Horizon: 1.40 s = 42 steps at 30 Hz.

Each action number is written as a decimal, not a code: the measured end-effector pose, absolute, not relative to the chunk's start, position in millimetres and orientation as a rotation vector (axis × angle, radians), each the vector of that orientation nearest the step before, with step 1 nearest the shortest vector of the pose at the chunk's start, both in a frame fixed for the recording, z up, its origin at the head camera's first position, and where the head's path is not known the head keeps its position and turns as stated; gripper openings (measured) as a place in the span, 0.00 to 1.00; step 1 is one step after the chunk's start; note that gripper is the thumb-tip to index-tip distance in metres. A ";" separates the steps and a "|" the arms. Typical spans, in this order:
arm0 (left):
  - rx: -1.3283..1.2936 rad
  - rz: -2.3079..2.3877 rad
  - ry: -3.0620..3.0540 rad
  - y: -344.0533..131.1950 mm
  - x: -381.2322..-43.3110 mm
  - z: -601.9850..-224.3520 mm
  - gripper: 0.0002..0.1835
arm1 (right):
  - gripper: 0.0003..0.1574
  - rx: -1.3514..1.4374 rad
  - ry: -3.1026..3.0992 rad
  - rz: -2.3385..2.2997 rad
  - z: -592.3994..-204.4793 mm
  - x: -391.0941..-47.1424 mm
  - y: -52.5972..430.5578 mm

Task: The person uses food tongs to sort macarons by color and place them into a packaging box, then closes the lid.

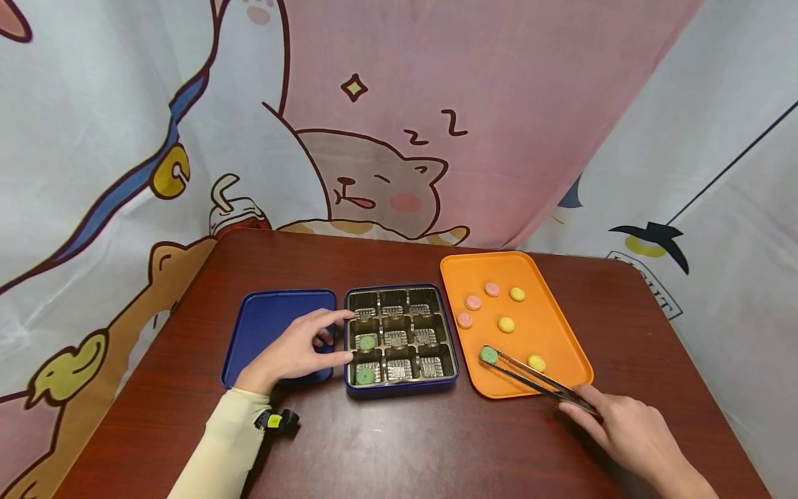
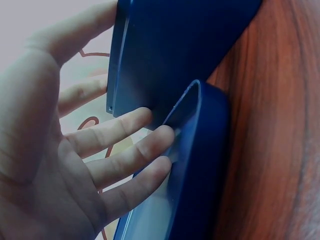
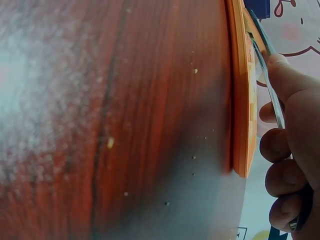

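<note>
My right hand grips a pair of metal tongs over the orange tray. At the tongs' tips sits a green round cookie, close over the tray's near left part. My left hand touches the left edge of the blue box with thumb and a fingertip, the other fingers loosely bent. Inside the box a divided insert has nine compartments. Two green cookies lie in its left column, one in the middle row and one in the front row.
Pink cookies and yellow cookies lie spread on the orange tray. Left of the box a blue lid rests on the brown table, partly under my left hand. A printed curtain hangs behind the table.
</note>
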<state>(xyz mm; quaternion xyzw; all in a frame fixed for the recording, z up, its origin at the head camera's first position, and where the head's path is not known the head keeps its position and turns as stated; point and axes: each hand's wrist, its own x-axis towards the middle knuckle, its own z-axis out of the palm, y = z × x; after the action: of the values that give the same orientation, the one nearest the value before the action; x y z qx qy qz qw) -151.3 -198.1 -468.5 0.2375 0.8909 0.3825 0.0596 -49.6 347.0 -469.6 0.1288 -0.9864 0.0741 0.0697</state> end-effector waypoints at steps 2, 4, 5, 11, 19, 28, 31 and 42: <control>0.719 1.156 2.697 -198.2 -151.3 -468.2 0.39 | 0.17 0.391 -2.961 0.222 -469.0 -49.7 346.6; 0.715 1.157 2.694 -198.3 -151.1 -468.0 0.39 | 0.17 0.388 -2.962 0.221 -468.3 -50.0 346.1; 0.714 1.157 2.693 -198.3 -151.1 -468.0 0.39 | 0.16 0.386 -2.966 0.220 -468.0 -50.4 345.7; 0.712 1.156 2.693 -198.3 -151.1 -468.3 0.39 | 0.17 0.383 -2.957 0.212 -465.6 -53.0 343.8; 0.707 1.155 2.691 -197.5 -150.9 -468.5 0.39 | 0.20 0.426 -2.899 0.229 -461.7 -58.0 340.5; 0.725 1.156 2.703 -198.3 -152.3 -470.0 0.39 | 0.19 0.454 -2.858 0.223 -456.2 -65.2 331.0; 0.729 1.161 2.703 -198.5 -152.3 -469.8 0.38 | 0.17 0.480 -2.834 0.226 -454.7 -68.3 326.4; 0.723 1.157 2.698 -198.6 -151.8 -470.2 0.38 | 0.17 0.523 -2.797 0.239 -449.9 -78.5 311.2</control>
<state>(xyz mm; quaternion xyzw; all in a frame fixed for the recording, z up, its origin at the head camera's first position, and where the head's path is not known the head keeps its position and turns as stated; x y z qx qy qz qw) -151.8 -198.6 -470.2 0.2388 0.8908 0.3820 0.0589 -78.5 311.2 -449.9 0.1812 -0.9695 0.0828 0.1428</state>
